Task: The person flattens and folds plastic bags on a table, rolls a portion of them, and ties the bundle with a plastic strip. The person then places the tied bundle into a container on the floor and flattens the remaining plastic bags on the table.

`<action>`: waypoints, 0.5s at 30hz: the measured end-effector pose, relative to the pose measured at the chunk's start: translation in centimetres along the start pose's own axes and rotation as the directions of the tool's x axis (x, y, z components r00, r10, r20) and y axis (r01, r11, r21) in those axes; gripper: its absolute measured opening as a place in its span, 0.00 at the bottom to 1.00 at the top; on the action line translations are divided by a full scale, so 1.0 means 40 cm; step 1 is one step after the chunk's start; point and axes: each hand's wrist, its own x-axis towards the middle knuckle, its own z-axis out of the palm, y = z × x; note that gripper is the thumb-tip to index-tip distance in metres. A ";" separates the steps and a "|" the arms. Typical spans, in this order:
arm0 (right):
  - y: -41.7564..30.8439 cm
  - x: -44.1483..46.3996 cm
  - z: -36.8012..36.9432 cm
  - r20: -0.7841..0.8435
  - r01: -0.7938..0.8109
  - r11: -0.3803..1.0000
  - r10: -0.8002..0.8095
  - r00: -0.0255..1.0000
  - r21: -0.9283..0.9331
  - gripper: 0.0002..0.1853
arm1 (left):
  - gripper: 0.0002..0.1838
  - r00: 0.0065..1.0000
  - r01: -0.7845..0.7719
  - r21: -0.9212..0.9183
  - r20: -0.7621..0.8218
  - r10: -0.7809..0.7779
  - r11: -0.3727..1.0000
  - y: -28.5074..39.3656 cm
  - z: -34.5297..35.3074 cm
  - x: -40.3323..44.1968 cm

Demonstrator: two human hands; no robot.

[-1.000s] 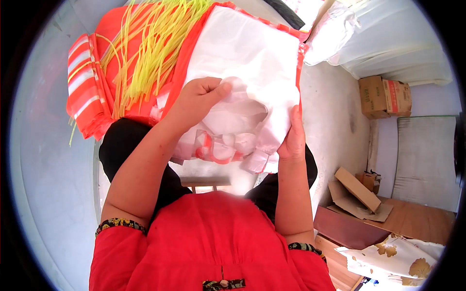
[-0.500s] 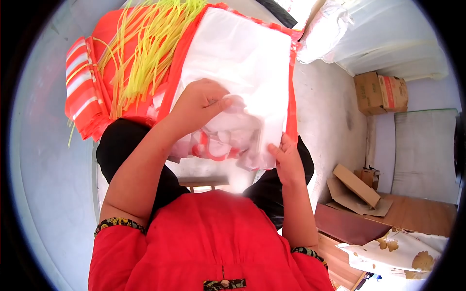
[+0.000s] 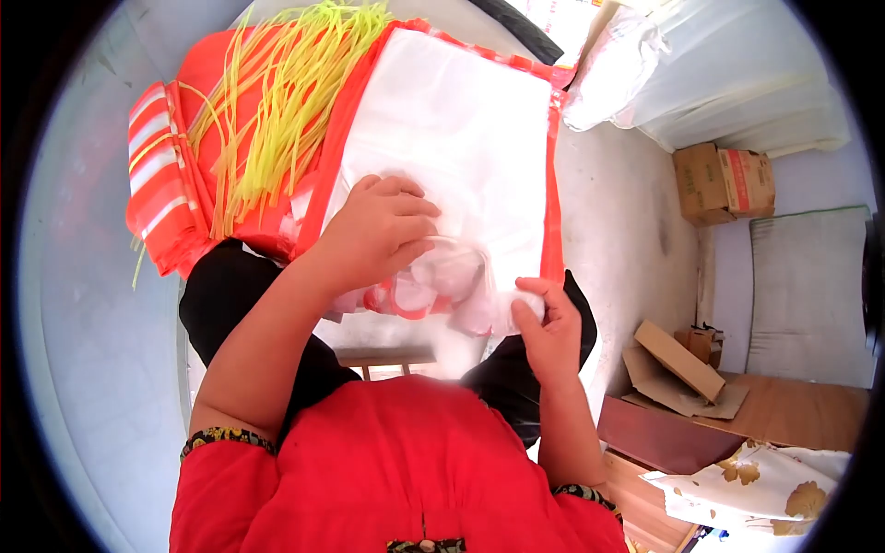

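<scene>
Across my lap lies a stack of thin white plastic bags (image 3: 452, 120), with red plastic (image 3: 553, 212) showing along its sides. The near ends are crumpled and show red print. My left hand (image 3: 383, 226) rests on the middle of the stack, its fingers curled and pinching the top bag's film near the crumpled part. At the near right corner my right hand (image 3: 548, 323) has thumb and fingers closed on a bunched white bag corner (image 3: 521, 309). A bundle of yellow plastic strips (image 3: 286, 101) lies left of the stack, on red plastic.
A red and white striped plastic roll (image 3: 161, 170) is at the left, tied with a yellow strip. On the right are a cardboard box (image 3: 724, 184), an opened carton (image 3: 682, 364) and a brown wooden surface (image 3: 793, 405) with a floral cloth (image 3: 756, 484).
My left hand has moved slightly down and right over the bags. My right hand has shifted slightly down, with the bag corner bunched more in its fingers.
</scene>
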 end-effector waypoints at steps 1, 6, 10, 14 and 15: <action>-0.031 0.024 -0.001 0.024 -0.017 1.000 0.017 1.000 0.011 0.16 | 0.10 1.000 -0.010 0.005 0.006 0.010 1.000 0.001 -0.003 -0.001; -0.112 0.175 0.049 0.151 0.087 0.995 -0.079 0.985 -0.050 0.13 | 0.12 0.999 -0.020 0.025 0.039 0.019 0.999 0.012 -0.001 -0.002; -0.121 0.253 0.104 0.301 -0.002 0.999 0.015 0.953 -0.043 0.13 | 0.14 0.997 -0.018 0.034 0.074 0.015 0.999 0.008 0.002 -0.001; -0.112 0.271 0.133 0.335 -0.085 0.988 0.037 0.942 0.131 0.18 | 0.15 0.996 -0.005 0.015 0.093 0.003 1.000 0.008 -0.009 0.001; -0.110 0.274 0.134 0.343 -0.123 0.979 0.060 0.938 0.165 0.19 | 0.15 0.996 0.002 0.009 0.085 -0.003 1.000 0.009 -0.010 0.000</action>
